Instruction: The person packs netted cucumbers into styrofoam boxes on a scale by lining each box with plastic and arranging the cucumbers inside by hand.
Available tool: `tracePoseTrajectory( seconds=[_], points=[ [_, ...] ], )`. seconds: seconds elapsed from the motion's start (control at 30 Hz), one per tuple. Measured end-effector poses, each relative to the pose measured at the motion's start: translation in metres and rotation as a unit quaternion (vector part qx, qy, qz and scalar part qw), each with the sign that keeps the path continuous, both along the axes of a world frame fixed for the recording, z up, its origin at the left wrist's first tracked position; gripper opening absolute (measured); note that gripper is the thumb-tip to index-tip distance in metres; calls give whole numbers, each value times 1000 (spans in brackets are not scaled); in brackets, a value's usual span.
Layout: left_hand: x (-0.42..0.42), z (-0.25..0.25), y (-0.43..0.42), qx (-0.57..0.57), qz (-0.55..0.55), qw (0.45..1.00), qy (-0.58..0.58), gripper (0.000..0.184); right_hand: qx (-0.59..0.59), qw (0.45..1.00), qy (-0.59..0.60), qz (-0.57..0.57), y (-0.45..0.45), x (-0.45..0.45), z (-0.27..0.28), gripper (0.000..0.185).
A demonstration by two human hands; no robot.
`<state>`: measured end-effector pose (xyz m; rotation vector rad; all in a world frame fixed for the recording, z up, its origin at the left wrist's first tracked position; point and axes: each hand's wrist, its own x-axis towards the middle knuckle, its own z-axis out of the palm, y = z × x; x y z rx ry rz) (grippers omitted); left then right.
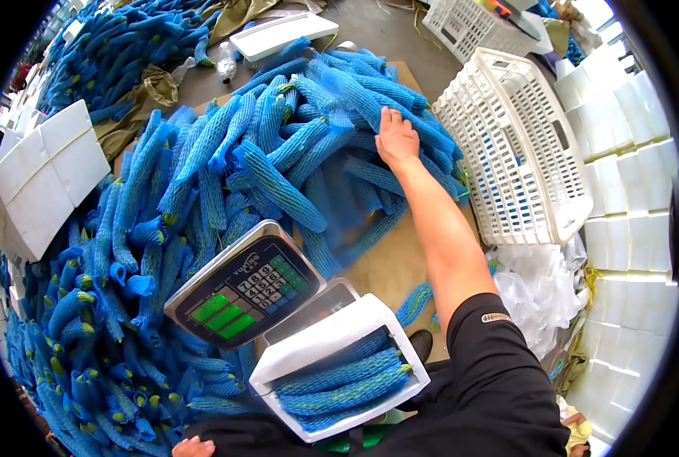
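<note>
My right hand [397,139] reaches into the heap at the far side, its fingers closed on the end of a long vegetable in a blue foam net sleeve [355,95], which is blurred. Around it lie many more sleeved vegetables [278,186], some with green tips showing. My left hand [193,448] is at the bottom edge beside my dark clothing, mostly cut off, so its fingers are hard to read. Close to me, a white foam box [262,371] holds several sleeved vegetables and sits tilted by a digital scale [240,282] with lit green displays.
White plastic crates [507,145] stand on the right, with clear plastic bags [538,293] below them. Stacked white foam boxes [621,183] line the right side. A white foam lid [285,35] and a plastic bottle [226,62] lie behind the heap. Foam boxes [46,175] stand left.
</note>
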<state>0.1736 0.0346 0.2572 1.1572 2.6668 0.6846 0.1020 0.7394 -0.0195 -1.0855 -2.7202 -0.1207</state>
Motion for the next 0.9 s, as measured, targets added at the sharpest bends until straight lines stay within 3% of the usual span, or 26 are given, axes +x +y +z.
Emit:
tracePoseTrajectory(
  seconds=[0.07, 0.2, 0.27, 0.3, 0.33, 0.4, 0.5, 0.53, 0.6, 0.7, 0.8, 0.9],
  points=[
    [-3, -1, 6, 13, 0, 1000, -1, 30, -27, 999, 19, 12, -8, 5, -2, 54],
    [-7, 0, 13, 14, -7, 1000, -7, 31, -283, 951, 77, -94, -32, -5, -19, 64],
    [-7, -3, 12, 12, -7, 1000, -3, 31, -410, 892, 168, -87, -51, 16, -40, 69],
    [-7, -3, 11, 18, -6, 1000, -4, 31, -494, 829, 240, -104, -54, 27, -64, 69],
    [-8, -2, 13, 22, -8, 1000, -8, 31, -591, 750, 268, -133, -70, 44, -42, 61],
    [-7, 1, 16, 32, -11, 999, -13, 31, -640, 742, 192, -44, -72, 82, -21, 53],
    [-4, -1, 11, 35, -27, 999, 3, 28, -592, 804, 30, 45, -63, 138, 23, 50],
    [-3, -2, 11, 37, -29, 999, 9, 28, -523, 846, -7, 100, -53, 154, 12, 53],
    [0, -4, 10, 45, -33, 998, 12, 27, -510, 856, -58, 66, -44, 181, 5, 56],
    [1, -3, 11, 47, -38, 998, 13, 27, -573, 813, -97, 37, -55, 195, 10, 54],
    [9, -8, 4, 43, -9, 999, -9, 23, -695, 708, -118, -35, -85, 215, -10, 50],
    [3, -12, 5, 73, -35, 996, 40, 25, -731, 662, -155, -55, -109, 230, -3, 40]
  ],
)
